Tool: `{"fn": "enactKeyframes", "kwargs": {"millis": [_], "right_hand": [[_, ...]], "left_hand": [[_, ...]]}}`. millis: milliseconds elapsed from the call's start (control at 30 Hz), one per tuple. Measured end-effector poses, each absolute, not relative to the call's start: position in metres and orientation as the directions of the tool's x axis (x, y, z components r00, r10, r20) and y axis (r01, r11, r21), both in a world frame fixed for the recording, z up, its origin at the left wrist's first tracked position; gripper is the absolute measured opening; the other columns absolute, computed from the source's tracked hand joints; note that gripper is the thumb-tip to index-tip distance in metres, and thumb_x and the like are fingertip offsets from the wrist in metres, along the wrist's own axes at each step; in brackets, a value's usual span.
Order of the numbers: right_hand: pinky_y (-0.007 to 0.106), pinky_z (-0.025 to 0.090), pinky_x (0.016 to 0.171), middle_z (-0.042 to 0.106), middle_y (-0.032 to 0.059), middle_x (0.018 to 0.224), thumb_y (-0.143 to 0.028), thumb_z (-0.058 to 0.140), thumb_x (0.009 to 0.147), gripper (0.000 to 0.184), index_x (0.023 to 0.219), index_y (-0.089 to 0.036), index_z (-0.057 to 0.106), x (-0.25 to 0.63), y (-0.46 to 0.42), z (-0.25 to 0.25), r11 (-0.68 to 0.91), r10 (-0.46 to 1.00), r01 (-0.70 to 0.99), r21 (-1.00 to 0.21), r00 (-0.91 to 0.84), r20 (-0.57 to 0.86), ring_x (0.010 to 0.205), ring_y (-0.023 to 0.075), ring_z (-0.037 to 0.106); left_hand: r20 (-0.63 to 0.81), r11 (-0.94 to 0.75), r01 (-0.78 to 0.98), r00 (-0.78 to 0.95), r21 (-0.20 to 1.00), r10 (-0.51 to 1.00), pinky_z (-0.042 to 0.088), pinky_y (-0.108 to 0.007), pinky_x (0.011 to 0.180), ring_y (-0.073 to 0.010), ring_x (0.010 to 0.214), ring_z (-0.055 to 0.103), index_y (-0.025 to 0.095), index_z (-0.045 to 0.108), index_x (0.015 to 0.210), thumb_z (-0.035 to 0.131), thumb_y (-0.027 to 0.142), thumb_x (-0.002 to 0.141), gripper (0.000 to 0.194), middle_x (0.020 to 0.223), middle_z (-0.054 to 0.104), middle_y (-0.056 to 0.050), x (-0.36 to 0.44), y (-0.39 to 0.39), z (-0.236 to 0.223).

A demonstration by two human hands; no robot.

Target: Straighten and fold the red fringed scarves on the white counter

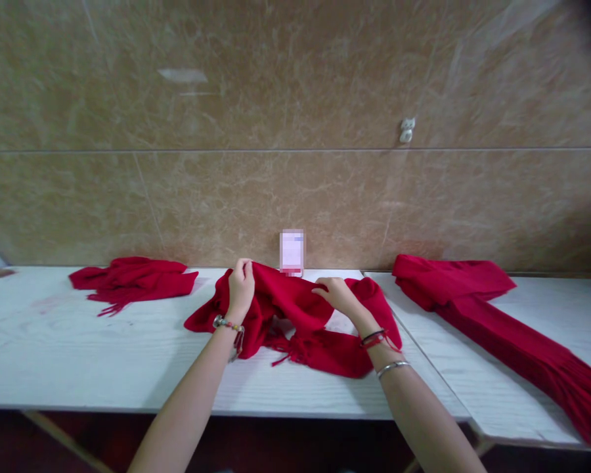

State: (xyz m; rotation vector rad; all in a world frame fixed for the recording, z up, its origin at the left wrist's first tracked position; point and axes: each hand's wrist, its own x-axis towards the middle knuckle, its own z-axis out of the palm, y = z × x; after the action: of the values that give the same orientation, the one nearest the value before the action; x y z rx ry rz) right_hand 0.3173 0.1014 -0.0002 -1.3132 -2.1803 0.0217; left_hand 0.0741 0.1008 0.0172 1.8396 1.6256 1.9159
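Observation:
A red fringed scarf (295, 302) lies bunched and twisted at the middle of the white table, its upper edge lifted between my hands. My left hand (241, 282) is closed on that edge at the left, thumb and fingers pinching the cloth. Farther right, my right hand (335, 293) grips the same edge with bent fingers. Between the hands the cloth sags, and its tassels rest on the table below. Part of the scarf passes behind my right wrist and spreads out to the right.
On the white table (79, 355), another red scarf (138, 279) lies crumpled at left. A folded red scarf (453, 282) at right trails its fringe over the front edge. A blurred upright card or screen (292, 249) leans near the tiled wall (226, 190), which bears a small white cat-shaped hook (407, 130).

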Motion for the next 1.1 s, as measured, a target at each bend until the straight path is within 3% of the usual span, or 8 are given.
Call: {"fn": "enactKeyframes", "kwargs": {"millis": [133, 233, 400, 567, 667, 833, 1000, 1100], "right_hand": [[0.024, 0.040, 0.063, 0.068, 0.0054, 0.074, -0.020, 0.055, 0.079, 0.012, 0.075, -0.018, 0.066, 0.326, 0.106, 0.002, 0.449, 0.824, 0.818, -0.359, -0.224, 0.521, 0.070, 0.0169, 0.061], [0.024, 0.041, 0.064, 0.068, 0.0043, 0.073, -0.020, 0.053, 0.079, 0.013, 0.074, -0.019, 0.065, 0.325, 0.105, 0.004, 0.488, 0.787, 0.779, -0.394, -0.196, 0.585, 0.068, 0.0163, 0.060], [0.026, 0.043, 0.066, 0.067, 0.0041, 0.073, -0.020, 0.053, 0.079, 0.012, 0.074, -0.019, 0.064, 0.310, 0.100, 0.002, 0.600, 0.715, 0.704, -0.380, -0.258, 0.650, 0.068, 0.0162, 0.060], [0.026, 0.044, 0.066, 0.068, 0.0036, 0.075, -0.021, 0.053, 0.079, 0.010, 0.077, -0.019, 0.063, 0.301, 0.094, 0.002, 0.645, 0.683, 0.653, -0.398, -0.259, 0.683, 0.068, 0.0155, 0.060], [0.026, 0.045, 0.067, 0.068, 0.0035, 0.077, -0.020, 0.053, 0.078, 0.010, 0.077, -0.020, 0.063, 0.299, 0.090, 0.003, 0.662, 0.664, 0.639, -0.393, -0.256, 0.703, 0.070, 0.0156, 0.060], [0.026, 0.045, 0.066, 0.067, 0.0036, 0.075, -0.021, 0.054, 0.078, 0.008, 0.076, -0.019, 0.062, 0.296, 0.087, 0.003, 0.692, 0.649, 0.606, -0.392, -0.284, 0.706, 0.070, 0.0156, 0.060], [0.027, 0.046, 0.068, 0.067, 0.0034, 0.076, -0.021, 0.053, 0.079, 0.009, 0.078, -0.020, 0.062, 0.293, 0.085, 0.001, 0.707, 0.634, 0.596, -0.381, -0.295, 0.715, 0.071, 0.0160, 0.060], [0.027, 0.046, 0.068, 0.067, 0.0035, 0.076, -0.021, 0.052, 0.079, 0.010, 0.077, -0.020, 0.062, 0.292, 0.084, 0.003, 0.714, 0.631, 0.593, -0.373, -0.312, 0.710, 0.072, 0.0160, 0.060]], "left_hand": [[0.599, -0.293, 0.529, -0.627, 0.797, 0.499, 0.043, -0.032, 0.079, -0.0191, 0.082, 0.056, 0.020, 0.048, 0.076, 0.038, 0.020, 0.083, 0.012, 0.078, 0.058, -0.004, 0.040, 0.114, 0.023], [0.598, -0.210, 0.572, -0.663, 0.793, 0.451, 0.042, -0.037, 0.083, -0.0215, 0.087, 0.055, 0.018, 0.048, 0.080, 0.041, 0.012, 0.078, 0.009, 0.082, 0.056, -0.006, 0.030, 0.115, 0.026], [0.880, -0.519, 0.774, -0.100, 0.362, 0.464, 0.037, -0.038, 0.095, -0.0219, 0.108, 0.047, 0.016, 0.050, 0.102, 0.041, 0.010, 0.080, 0.025, 0.110, 0.051, -0.012, 0.071, 0.093, 0.023], [0.663, -0.763, 0.607, 0.480, 0.222, 0.575, 0.030, -0.040, 0.102, -0.0216, 0.120, 0.040, 0.020, 0.047, 0.119, 0.051, 0.024, 0.081, 0.038, 0.124, 0.049, -0.008, 0.112, 0.080, 0.004], [0.551, -0.741, 0.619, 0.535, 0.260, 0.640, 0.030, -0.041, 0.101, -0.0235, 0.117, 0.043, 0.020, 0.044, 0.124, 0.060, 0.027, 0.077, 0.050, 0.124, 0.052, -0.008, 0.117, 0.082, -0.006], [0.561, -0.723, 0.584, 0.480, 0.370, 0.675, 0.042, -0.036, 0.089, -0.0208, 0.097, 0.057, 0.018, 0.061, 0.100, 0.053, 0.024, 0.082, 0.020, 0.101, 0.063, -0.007, 0.114, 0.087, -0.005], [0.633, -0.751, 0.488, 0.421, 0.446, 0.650, 0.039, -0.036, 0.094, -0.0199, 0.104, 0.053, 0.019, 0.058, 0.105, 0.060, 0.021, 0.078, 0.028, 0.110, 0.060, -0.007, 0.117, 0.087, -0.004], [0.588, -0.736, 0.481, 0.447, 0.477, 0.674, 0.043, -0.034, 0.087, -0.0189, 0.091, 0.058, 0.018, 0.062, 0.092, 0.056, 0.020, 0.079, 0.014, 0.097, 0.065, -0.005, 0.119, 0.087, -0.005]]}}
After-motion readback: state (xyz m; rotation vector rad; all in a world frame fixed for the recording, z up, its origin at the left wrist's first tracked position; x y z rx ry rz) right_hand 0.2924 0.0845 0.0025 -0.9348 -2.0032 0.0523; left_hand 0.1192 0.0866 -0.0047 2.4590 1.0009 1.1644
